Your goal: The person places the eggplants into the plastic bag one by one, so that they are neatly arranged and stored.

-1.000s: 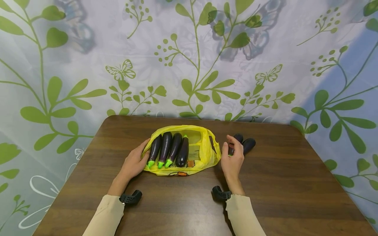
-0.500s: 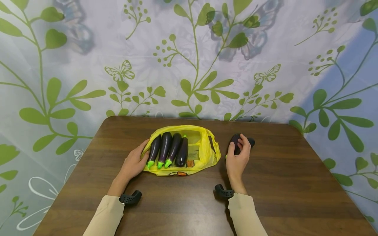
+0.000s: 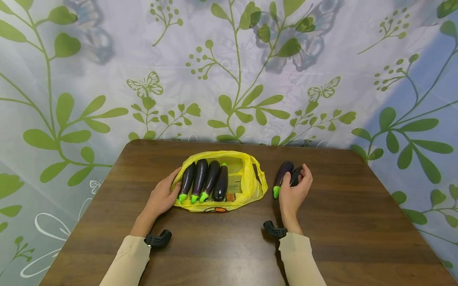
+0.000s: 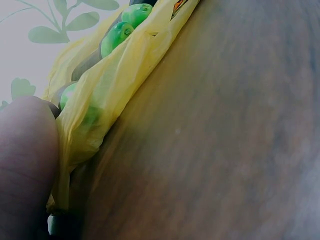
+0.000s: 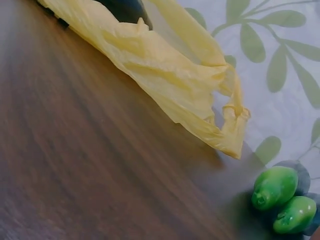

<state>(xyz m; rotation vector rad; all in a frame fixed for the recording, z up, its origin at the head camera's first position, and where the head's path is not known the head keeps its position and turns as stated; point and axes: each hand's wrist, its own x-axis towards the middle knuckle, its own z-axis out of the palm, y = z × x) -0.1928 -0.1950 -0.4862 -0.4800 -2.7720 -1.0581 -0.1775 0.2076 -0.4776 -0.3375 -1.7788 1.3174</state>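
A yellow plastic bag (image 3: 254, 190) lies with its mouth spread, and several dark purple eggplants (image 3: 200, 178) with bright green caps sit side by side inside. My left hand (image 3: 162, 198) holds the bag's left edge, thumb at the opening; in the left wrist view the thumb (image 4: 27, 160) is beside the yellow film (image 4: 115, 95). Right of the bag, one eggplant (image 3: 284, 173) lies on the table. Beside it, my right hand (image 3: 295, 192) has its thumb and fingers around another eggplant (image 3: 295, 176), partly hidden by the hand. Both green caps (image 5: 275, 187) show in the right wrist view.
Everything rests on a brown wooden table (image 3: 222, 246). Behind its far edge hangs a pale cloth (image 3: 229, 79) printed with green leaves and butterflies. Black wrist mounts (image 3: 158, 239) stick inward from both sleeves.
My right hand has moved rightward from the bag's side, over the nearer loose eggplant, to the one farther right. My left hand and the bag have stayed in place.
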